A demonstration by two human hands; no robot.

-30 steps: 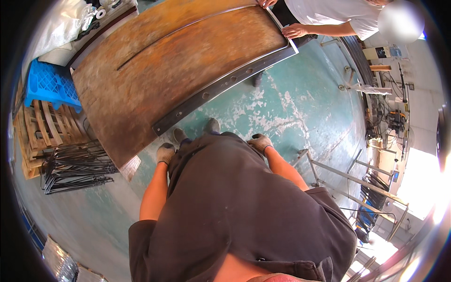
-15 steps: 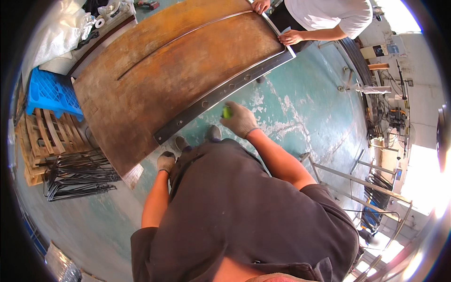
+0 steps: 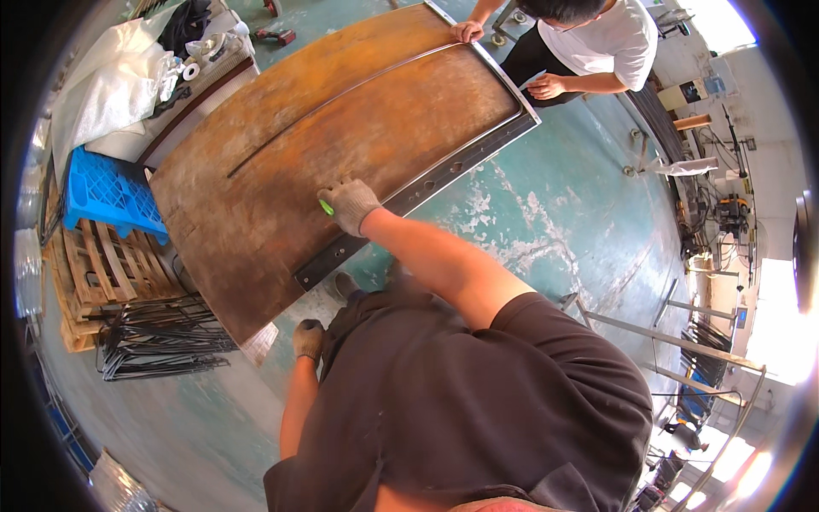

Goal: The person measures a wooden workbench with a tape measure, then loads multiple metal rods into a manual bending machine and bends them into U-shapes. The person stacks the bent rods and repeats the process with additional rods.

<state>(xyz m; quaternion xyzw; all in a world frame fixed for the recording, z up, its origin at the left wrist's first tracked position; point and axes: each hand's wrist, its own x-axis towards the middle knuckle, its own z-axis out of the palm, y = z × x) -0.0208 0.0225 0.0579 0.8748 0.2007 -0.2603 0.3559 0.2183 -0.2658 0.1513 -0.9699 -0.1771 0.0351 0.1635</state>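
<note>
I lean over the big rusty steel plate [image 3: 341, 145], which lies flat and raised off the green floor [image 3: 563, 222] so I can work its top face from its near long edge. My right hand [image 3: 350, 205] is stretched out onto the plate, just inside the dark steel bar [image 3: 426, 183] that runs along that edge. Its grip is closed around a small green marker-like tool [image 3: 326, 206], whose tip pokes out toward the plate's middle and looks to sit on or just above the rust. My left hand [image 3: 308, 339] hangs low beside the plate's near corner; its gloved fingers are curled loosely, and I cannot tell whether they hold anything. At the plate's far end another person [image 3: 589, 43] rests a hand on its edge.
</note>
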